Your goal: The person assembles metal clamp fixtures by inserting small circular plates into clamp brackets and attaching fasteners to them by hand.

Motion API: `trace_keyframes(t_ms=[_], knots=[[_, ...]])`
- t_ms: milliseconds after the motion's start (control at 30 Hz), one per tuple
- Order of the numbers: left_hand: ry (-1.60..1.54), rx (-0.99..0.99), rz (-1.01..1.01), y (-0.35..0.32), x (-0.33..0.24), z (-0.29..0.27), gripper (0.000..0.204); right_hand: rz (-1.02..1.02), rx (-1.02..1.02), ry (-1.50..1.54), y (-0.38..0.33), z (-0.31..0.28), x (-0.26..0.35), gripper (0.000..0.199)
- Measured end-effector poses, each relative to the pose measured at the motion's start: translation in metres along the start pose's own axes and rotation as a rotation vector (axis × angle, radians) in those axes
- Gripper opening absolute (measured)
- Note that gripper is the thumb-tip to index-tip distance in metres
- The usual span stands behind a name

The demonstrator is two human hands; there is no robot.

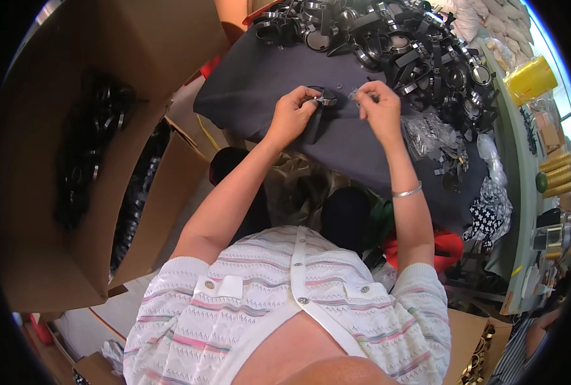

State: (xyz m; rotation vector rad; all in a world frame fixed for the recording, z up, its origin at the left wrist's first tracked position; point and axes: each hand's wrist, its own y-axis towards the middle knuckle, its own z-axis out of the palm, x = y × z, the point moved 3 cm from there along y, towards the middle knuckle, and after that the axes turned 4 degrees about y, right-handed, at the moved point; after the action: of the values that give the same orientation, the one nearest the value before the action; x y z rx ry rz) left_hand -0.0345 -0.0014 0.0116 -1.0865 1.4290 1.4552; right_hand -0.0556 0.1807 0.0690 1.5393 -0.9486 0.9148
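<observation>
My left hand grips a wristwatch with a black strap and a silver-coloured case. One end of its strap hangs down over the dark grey cloth. A short gap to the right, my right hand has its thumb and fingers pinched together. Something small and clear shows at those fingertips, too small to name. A tiny clear bit lies on the cloth between and beyond my hands. Past them is a large heap of black-strapped watches.
Clear plastic bags and small metal parts lie right of my right forearm. A patterned cloth bundle hangs at the table's right edge. Large cardboard boxes holding dark watches stand at left. A yellow roll sits far right.
</observation>
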Motion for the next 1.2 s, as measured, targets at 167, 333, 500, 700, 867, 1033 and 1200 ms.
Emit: trace_keyframes(t_ms=[167, 333, 500, 700, 867, 1033, 1200], knots=[[-0.001, 0.003, -0.033, 0.001, -0.004, -0.001, 0.013, -0.205, 0.071, -0.137, -0.020, 0.035, -0.011, 0.006], [-0.039, -0.003, -0.037, 0.000, -0.006, -0.001, 0.014, -0.486, 0.007, -0.239, -0.022, 0.051, -0.004, 0.008], [-0.012, -0.012, -0.066, -0.001, -0.006, -0.002, 0.015, -0.574, -0.015, -0.308, -0.023, 0.055, -0.003, 0.011], [-0.008, -0.008, -0.056, -0.003, -0.006, -0.005, 0.016, -0.712, 0.001, -0.462, -0.023, 0.061, -0.002, 0.017], [-0.046, 0.021, -0.113, -0.005, -0.006, -0.006, 0.018, -0.785, 0.003, -0.514, -0.022, 0.062, -0.001, 0.018], [-0.075, 0.025, -0.109, -0.004, -0.007, 0.002, 0.020, -0.690, -0.018, -0.444, -0.024, 0.055, -0.004, 0.015], [-0.053, 0.011, -0.107, -0.005, -0.007, -0.008, 0.017, -0.710, -0.031, -0.407, -0.021, 0.066, -0.009, 0.011]])
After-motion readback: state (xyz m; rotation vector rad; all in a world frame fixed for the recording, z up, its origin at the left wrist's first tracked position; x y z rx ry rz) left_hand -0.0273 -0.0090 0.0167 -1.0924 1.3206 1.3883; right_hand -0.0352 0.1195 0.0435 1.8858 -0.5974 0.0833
